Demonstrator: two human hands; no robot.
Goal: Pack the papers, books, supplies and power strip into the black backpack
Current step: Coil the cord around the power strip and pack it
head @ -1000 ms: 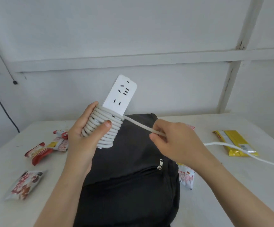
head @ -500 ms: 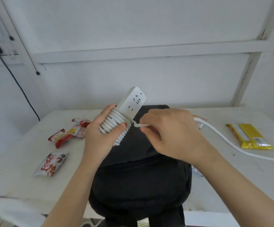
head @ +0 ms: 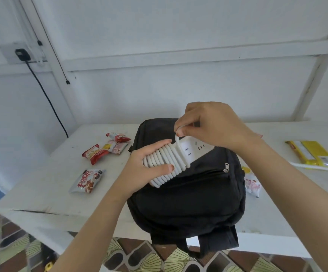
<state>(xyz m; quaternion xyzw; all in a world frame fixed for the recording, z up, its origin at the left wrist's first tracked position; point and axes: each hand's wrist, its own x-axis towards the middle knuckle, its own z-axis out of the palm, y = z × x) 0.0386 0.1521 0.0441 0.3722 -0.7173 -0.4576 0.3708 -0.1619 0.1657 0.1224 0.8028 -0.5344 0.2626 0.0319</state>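
The black backpack (head: pixel 188 197) lies flat on the white table (head: pixel 47 185), its zipper closed. Just above it my left hand (head: pixel 145 169) grips the white power strip (head: pixel 193 151), fingers and thumb wrapped round the many coils of white cord (head: pixel 166 163) wound on its body. My right hand (head: pixel 212 124) pinches a loop of that cord over the strip's socket end. A loose stretch of the cord (head: pixel 308 167) trails across the table at the right.
Several red-and-white snack packets (head: pixel 104 150) lie left of the backpack, one more (head: pixel 87 180) nearer me, another (head: pixel 253 185) at its right side. A yellow packet (head: pixel 314 153) sits far right. A black cable (head: pixel 47 97) hangs from a wall socket. Patterned floor below the table edge.
The view tipped downward. The strip has swung from upright to lying across the backpack, with more cord wound on. My right hand rose over the strip's socket end, carrying the cord with it.
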